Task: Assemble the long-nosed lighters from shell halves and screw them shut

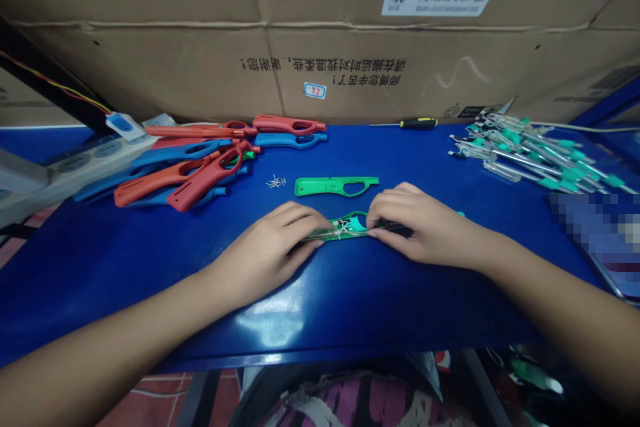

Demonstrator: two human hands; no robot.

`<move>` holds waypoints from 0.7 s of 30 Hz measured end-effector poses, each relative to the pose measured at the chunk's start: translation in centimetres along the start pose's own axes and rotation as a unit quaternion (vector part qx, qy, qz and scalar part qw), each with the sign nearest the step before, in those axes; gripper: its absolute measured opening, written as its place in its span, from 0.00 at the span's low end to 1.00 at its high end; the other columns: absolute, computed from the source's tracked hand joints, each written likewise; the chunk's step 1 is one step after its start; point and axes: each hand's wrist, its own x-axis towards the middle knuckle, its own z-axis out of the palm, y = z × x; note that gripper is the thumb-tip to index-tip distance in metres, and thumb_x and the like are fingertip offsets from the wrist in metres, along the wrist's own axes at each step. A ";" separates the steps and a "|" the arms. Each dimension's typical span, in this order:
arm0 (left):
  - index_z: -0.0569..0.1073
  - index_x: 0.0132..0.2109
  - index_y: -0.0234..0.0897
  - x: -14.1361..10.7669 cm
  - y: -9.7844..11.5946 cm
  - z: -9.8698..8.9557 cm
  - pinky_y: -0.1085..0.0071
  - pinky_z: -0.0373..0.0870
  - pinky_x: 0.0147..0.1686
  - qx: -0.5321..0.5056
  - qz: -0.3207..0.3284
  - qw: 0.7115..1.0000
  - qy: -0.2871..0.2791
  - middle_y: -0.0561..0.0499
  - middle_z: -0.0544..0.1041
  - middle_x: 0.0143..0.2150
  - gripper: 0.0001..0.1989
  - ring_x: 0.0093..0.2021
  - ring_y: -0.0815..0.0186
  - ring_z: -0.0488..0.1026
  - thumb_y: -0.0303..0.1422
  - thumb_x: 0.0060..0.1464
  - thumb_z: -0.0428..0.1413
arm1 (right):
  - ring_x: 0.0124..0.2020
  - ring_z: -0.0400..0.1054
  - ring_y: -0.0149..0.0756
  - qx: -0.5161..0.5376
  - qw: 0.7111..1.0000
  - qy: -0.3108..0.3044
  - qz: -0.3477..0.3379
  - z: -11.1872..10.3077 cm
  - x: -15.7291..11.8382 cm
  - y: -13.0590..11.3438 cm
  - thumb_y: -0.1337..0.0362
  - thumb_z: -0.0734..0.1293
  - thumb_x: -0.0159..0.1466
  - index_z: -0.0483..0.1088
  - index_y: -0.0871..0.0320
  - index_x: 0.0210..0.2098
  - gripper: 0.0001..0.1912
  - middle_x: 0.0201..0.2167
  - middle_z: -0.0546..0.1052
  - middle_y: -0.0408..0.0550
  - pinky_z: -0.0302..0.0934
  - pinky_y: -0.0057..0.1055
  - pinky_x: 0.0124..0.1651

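Observation:
Low over the blue table, a green lighter shell half (361,235) lies between my hands, with a clear fuel tank, white wires and a teal trigger (358,222) set in it. My left hand (293,235) is closed around its left end, fingers over the tank. My right hand (407,223) pinches the lighter insert near the trigger, and a dark rod-like part shows below its fingers. Just beyond lies a second green shell half (336,187) with an oval finger opening. Several tiny white pins (276,181) lie to its left.
Red, orange and blue shell halves (200,170) are heaped at the left, beside a power strip (95,153). Lighter inserts with teal triggers (540,150) pile up at the right. A screwdriver (419,123) lies before the cardboard box (200,67). A blurred flat object (600,240) sits at the right edge.

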 end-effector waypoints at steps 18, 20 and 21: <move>0.74 0.52 0.34 0.0 0.2 -0.1 0.63 0.74 0.53 0.008 -0.010 1.000 0.020 0.45 0.78 0.50 0.10 0.51 0.61 0.74 0.29 0.64 0.56 | 0.42 0.72 0.36 -0.020 1.000 -0.003 -0.003 -0.4 -0.1 0.1 0.64 0.64 0.70 0.73 0.55 0.41 0.06 0.39 0.80 0.46 0.54 0.37 0.50; 0.76 0.51 0.33 0.0 0.3 -0.1 0.62 0.75 0.53 0.013 -0.011 0.999 0.035 0.44 0.78 0.50 0.10 0.50 0.61 0.76 0.30 0.64 0.57 | 0.42 0.72 0.36 -0.021 1.000 -0.005 -0.008 -0.4 -0.1 0.1 0.64 0.64 0.70 0.73 0.56 0.41 0.06 0.39 0.80 0.46 0.53 0.37 0.50; 0.77 0.50 0.33 0.1 0.4 -0.2 0.62 0.76 0.53 0.015 -0.011 0.999 0.039 0.44 0.78 0.50 0.10 0.50 0.60 0.76 0.30 0.64 0.57 | 0.42 0.72 0.36 -0.021 1.000 -0.005 -0.008 -0.4 -0.1 0.1 0.64 0.64 0.70 0.73 0.56 0.41 0.06 0.39 0.80 0.45 0.53 0.37 0.50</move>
